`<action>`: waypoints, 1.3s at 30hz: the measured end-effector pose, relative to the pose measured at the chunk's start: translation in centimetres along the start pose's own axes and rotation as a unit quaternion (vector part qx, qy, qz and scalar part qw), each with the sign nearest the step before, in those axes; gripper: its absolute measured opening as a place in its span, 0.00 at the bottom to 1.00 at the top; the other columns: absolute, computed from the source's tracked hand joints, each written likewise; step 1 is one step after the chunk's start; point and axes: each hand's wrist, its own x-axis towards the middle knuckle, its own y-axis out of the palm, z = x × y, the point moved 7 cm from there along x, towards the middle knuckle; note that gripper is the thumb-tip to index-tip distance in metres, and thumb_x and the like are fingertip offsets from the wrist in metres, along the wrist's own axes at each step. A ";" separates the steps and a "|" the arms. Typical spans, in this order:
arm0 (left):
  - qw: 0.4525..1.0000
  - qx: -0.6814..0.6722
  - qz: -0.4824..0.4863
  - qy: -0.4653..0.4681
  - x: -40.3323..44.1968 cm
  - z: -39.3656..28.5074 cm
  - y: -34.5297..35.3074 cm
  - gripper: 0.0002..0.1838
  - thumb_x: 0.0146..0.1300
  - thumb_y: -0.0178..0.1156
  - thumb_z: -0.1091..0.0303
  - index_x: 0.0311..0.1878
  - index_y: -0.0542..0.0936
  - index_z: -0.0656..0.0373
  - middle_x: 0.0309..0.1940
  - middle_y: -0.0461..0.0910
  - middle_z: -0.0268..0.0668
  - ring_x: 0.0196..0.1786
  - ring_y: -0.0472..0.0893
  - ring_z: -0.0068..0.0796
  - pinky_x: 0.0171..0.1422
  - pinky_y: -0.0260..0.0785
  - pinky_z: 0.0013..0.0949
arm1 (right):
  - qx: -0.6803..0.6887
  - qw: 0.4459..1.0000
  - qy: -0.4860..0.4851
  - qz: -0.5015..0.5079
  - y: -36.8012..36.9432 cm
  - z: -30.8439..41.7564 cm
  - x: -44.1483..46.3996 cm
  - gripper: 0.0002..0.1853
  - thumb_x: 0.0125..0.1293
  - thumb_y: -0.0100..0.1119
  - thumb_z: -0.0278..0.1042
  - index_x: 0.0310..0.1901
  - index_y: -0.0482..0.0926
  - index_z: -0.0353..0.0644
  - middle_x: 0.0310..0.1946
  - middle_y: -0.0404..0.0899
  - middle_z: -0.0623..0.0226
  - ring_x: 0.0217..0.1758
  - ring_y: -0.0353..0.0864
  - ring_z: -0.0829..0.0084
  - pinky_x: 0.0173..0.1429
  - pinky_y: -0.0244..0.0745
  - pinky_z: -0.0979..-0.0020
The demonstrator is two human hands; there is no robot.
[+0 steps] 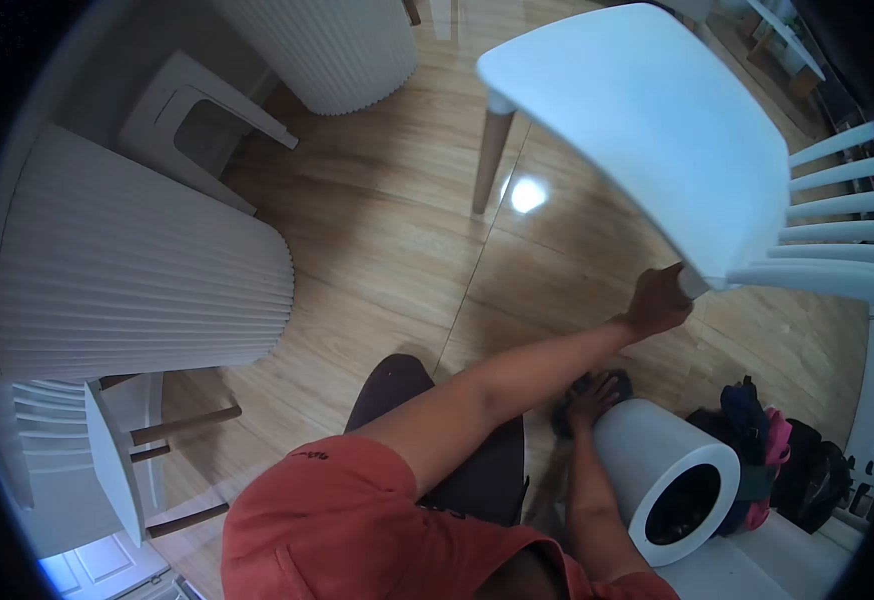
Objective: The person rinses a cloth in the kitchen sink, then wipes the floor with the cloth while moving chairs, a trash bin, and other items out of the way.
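My left hand [660, 303] is closed around the top of a leg at the near corner of a white chair [647, 130]. The chair has a smooth seat, a slatted back at the right and a wooden leg [493, 160] on the far side. Low down near the floor, my right hand [594, 398] presses on a dark, soft-looking cloth [564, 415]; its exact shape is partly hidden beneath the fingers. Beside my right forearm is a white cylinder [637, 450] with a round black opening.
Two white ribbed round pedestals [147, 270] [337, 50] stand left and at the back. A white stool [197, 110] sits between them. Another chair [112, 450] is at lower left. Dark and pink bags [767, 450] lie at the right on the wood-look floor [387, 220].
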 end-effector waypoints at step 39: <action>0.813 0.505 -0.026 -0.288 -8.8 40.1 -58.2 0.32 0.66 0.43 0.58 0.69 0.53 0.67 0.72 0.45 0.52 0.73 0.42 0.60 0.72 0.32 0.61 | 0.164 0.772 -0.597 -0.145 5.1 94.0 13.8 0.24 0.59 0.49 0.26 0.59 0.68 0.41 0.66 0.56 0.53 0.69 0.53 0.47 0.72 0.47 0.47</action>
